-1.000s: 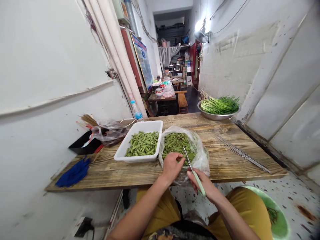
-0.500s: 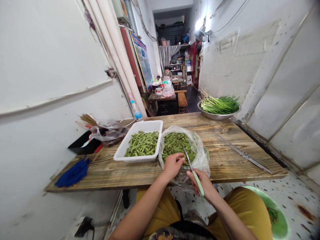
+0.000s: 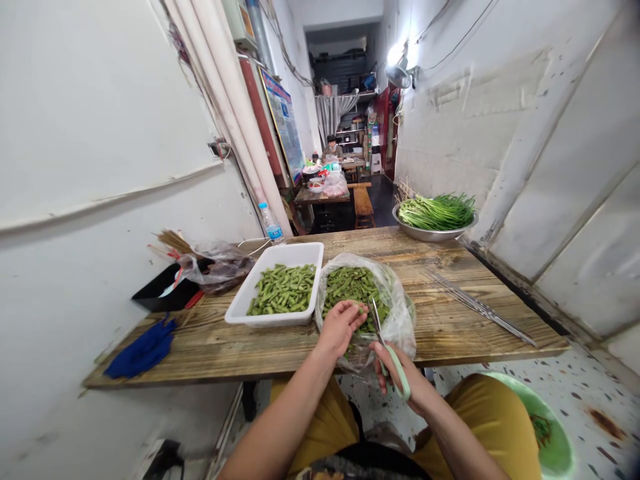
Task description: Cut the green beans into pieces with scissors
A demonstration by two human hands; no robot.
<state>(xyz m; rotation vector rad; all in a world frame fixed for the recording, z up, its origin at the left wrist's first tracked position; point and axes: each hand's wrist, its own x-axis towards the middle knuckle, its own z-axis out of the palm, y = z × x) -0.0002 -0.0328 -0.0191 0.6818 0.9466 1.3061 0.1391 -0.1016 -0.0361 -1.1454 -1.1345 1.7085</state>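
Note:
My left hand (image 3: 340,327) pinches a green bean pod at the near edge of a clear plastic bag (image 3: 400,313) full of green bean pods (image 3: 353,287). My right hand (image 3: 403,377) grips green-handled scissors (image 3: 387,350), with the blades pointing up beside the left fingers and the pod. A white tray (image 3: 240,312) holding cut green pods (image 3: 283,290) sits just left of the bag on the wooden table (image 3: 450,320).
A metal bowl (image 3: 430,233) of long green stalks stands at the far right corner. Metal skewers (image 3: 480,307) lie on the right. A blue cloth (image 3: 140,352), a black tray (image 3: 160,293) and a plastic bag are on the left. A green basin (image 3: 555,447) sits on the floor. A person sits far down the corridor.
My left hand has lifted a pod up out of the bag. My right hand has tilted the scissors more upright, close to the left fingers.

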